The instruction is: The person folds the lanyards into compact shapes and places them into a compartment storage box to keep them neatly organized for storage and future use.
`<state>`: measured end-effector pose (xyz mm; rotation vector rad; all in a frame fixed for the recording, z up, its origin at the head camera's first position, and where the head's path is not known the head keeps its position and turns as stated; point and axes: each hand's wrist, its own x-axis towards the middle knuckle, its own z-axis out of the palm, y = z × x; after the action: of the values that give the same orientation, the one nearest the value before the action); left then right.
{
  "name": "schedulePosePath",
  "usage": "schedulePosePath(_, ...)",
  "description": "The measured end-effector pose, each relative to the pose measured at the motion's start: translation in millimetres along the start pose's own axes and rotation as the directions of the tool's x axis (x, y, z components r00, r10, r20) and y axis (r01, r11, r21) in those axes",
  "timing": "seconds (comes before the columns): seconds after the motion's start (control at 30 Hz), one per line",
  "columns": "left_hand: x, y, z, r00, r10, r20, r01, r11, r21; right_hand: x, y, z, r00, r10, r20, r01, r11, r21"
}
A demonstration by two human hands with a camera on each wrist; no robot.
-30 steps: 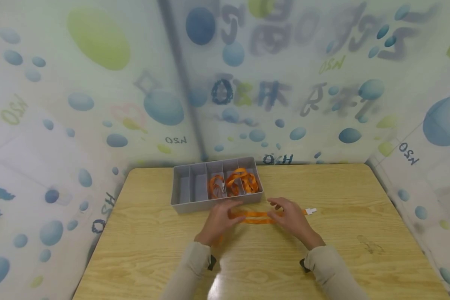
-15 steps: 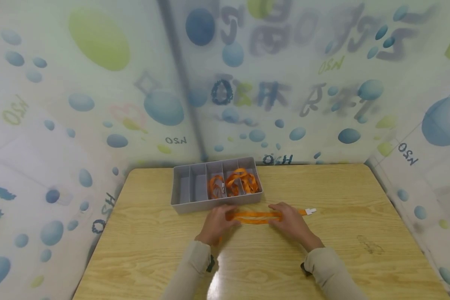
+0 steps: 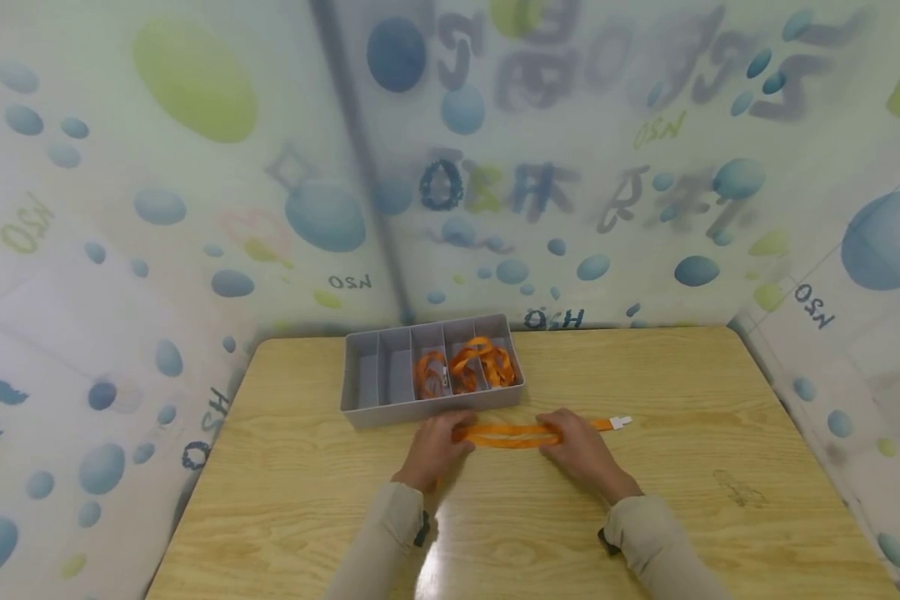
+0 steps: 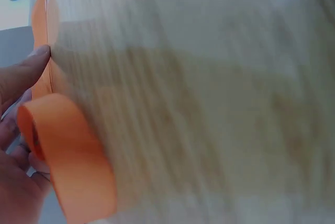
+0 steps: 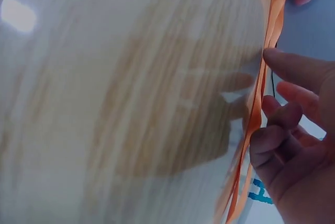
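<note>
An orange lanyard (image 3: 512,437) stretches between my hands low over the table, its strands lying side by side. My left hand (image 3: 432,452) pinches it near the left end, thumb on the near side; a loop of the strap (image 4: 78,156) hangs beside the fingers in the left wrist view. My right hand (image 3: 581,450) holds the strap (image 5: 256,106) between thumb and curled fingers. Beyond that hand, the lanyard's white clip (image 3: 621,422) lies on the table at the right.
A grey divided box (image 3: 378,412) stands just behind my hands at the back of the table. Its right compartments hold more orange lanyards (image 3: 498,367). The wooden table (image 3: 720,458) reaches a patterned wall (image 3: 607,167) at the back.
Both hands have lowered slightly toward the table, and the right fingers have closed in on the strap. The lanyard's strands between the hands have drawn closer together. The box has not moved.
</note>
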<state>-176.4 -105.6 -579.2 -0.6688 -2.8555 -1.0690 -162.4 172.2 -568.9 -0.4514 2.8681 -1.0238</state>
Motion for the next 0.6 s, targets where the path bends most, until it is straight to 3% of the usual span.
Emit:
schedulePosePath(0.37,-1.8,-6.6,4.3,0.998,0.054,-0.008,-0.054,0.998,0.032,1.0,-0.4,5.9,0.999,0.018,-0.035,-0.019,0.999,-0.028)
schedulePosePath(0.6,-2.0,-4.1,0.9,0.999,0.023,0.038,-0.023,1.000,0.002,1.1,1.4,8.3,0.999,0.029,-0.019,-0.029,0.999,-0.018)
